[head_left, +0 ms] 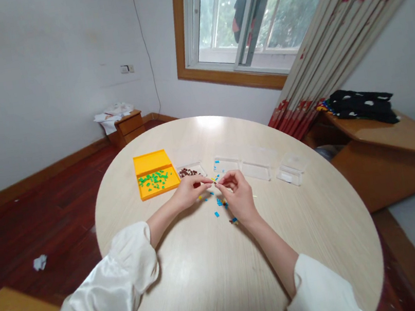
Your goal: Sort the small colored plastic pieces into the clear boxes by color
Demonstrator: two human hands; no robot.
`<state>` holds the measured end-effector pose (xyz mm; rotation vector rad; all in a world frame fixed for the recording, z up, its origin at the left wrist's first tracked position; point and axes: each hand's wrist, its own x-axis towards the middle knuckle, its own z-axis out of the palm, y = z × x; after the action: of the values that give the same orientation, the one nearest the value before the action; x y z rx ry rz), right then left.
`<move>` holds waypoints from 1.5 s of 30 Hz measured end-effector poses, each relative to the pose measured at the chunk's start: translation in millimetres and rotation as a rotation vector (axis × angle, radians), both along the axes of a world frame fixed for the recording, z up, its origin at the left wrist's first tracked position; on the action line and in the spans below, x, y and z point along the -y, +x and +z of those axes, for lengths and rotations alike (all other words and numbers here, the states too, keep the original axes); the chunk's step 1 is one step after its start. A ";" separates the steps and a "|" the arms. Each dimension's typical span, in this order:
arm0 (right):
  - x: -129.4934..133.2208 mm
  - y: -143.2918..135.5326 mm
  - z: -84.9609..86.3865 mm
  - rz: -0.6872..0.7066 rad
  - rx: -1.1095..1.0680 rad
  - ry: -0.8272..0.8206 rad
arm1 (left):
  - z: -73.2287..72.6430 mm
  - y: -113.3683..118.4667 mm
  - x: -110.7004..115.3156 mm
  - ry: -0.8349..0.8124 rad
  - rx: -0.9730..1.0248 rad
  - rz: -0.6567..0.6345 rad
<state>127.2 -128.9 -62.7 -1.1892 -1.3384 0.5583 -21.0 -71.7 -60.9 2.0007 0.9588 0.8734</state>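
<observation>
My left hand (192,190) and my right hand (237,192) meet over the middle of the round table, fingertips pinched close together. Between them are tiny toy bricks (214,181), yellow and dark; how they are split between the two hands is too small to make out. Under and beside my right hand lie loose blue bricks (217,214) and a small cluster of blue, yellow and brown bricks (234,221). Just beyond my left hand is a clear box of brown bricks (202,166). Past my right fingers stands a clear box with a few blue bricks (228,165).
A yellow open case (152,162) with green bricks sits at the left of the round table (195,282). More clear boxes (255,170) stand to the right, one with its lid raised (289,175). A wooden cabinet (397,148) is beyond the table's right edge.
</observation>
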 end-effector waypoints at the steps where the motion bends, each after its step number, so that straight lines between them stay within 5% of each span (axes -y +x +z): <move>1: 0.4 -0.6 0.2 0.015 -0.012 -0.003 | -0.4 0.1 0.1 -0.003 0.011 -0.013; 12: 0.9 -2.4 -3.6 0.064 0.001 -0.041 | 6.7 -2.9 1.3 0.005 0.030 -0.042; 20: -0.6 2.0 -18.9 0.062 0.492 -0.004 | -0.9 -16.5 -21.4 0.074 0.011 0.343; 24: -1.8 6.6 -21.8 0.064 0.579 0.007 | -3.5 -22.0 -25.9 0.143 -0.117 0.423; 29: -1.9 5.7 -16.5 0.054 0.722 -0.037 | -3.1 -22.8 -24.9 0.165 -0.217 0.429; 36: -0.9 -13.3 -9.9 0.210 0.939 -0.087 | -4.2 -18.8 -21.7 0.182 -0.180 0.383; 45: -4.4 -5.7 -6.1 0.128 0.961 -0.169 | -2.4 -14.8 -15.0 0.232 -0.163 0.276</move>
<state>121.5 -124.6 -68.8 -1.6046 -2.2143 0.1641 -35.8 -56.7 -63.3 2.1952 1.3003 1.0214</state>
